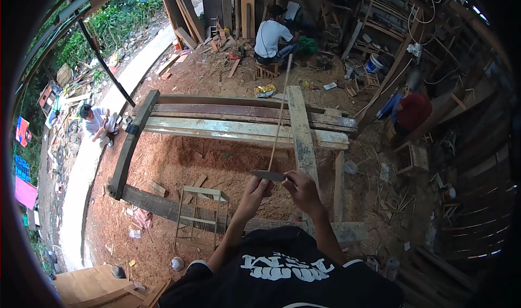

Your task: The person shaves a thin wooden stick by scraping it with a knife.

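Note:
Close in front of my chest, my left hand point(255, 194) is closed around the lower end of a long thin wooden stick point(280, 118). The stick points up and away from me, across the timber frame. My right hand point(302, 189) grips a knife point(269, 175) from the right side. Its broad dark blade lies crosswise over the stick's lower end, just above my left fingers. The knife's handle is mostly hidden in my right fist. Exactly where the blade touches the stick is too small to tell.
A timber frame point(301, 129) with long boards point(217, 129) across it stands before me. A small slatted wooden frame point(198, 220) is at left. Wood shavings cover the ground. People sit at the back point(273, 39) and left point(96, 124); another in red point(415, 112) is at right.

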Available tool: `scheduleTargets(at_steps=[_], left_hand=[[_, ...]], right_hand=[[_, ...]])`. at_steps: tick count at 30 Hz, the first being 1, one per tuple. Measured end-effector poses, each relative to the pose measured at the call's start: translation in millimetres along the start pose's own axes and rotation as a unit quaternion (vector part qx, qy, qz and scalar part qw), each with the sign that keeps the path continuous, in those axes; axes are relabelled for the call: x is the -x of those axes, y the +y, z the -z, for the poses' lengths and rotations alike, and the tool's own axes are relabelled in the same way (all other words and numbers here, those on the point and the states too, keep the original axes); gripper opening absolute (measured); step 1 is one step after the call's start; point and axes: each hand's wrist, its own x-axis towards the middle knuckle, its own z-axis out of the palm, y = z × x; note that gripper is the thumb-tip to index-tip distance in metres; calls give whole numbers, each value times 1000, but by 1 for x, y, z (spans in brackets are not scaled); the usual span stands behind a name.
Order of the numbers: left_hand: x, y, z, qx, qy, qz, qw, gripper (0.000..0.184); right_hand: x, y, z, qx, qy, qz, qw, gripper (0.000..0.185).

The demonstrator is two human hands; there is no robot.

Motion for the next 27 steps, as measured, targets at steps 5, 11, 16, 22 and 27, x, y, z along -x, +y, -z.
scheduleTargets(at_steps=[5, 11, 16, 22, 27], left_hand=[[1, 5, -4, -139, -4, -26, 990, 17], [15, 17, -19, -274, 4, -75, 959, 24], [20, 9, -15, -285, 1, -19, 958, 20], [67, 5, -8, -200, -45, 116, 972, 21], [53, 4, 16, -130, 13, 97, 987, 22]], right_hand=[[-6, -3, -4, 18, -7, 69, 997, 39], [-1, 6, 2, 49, -3, 130, 990, 45], [5, 14, -2, 73, 30, 138, 987, 45], [0, 108, 70, 104, 251, -149, 951, 31], [-3, 91, 85, 183, 201, -109, 956, 37]])
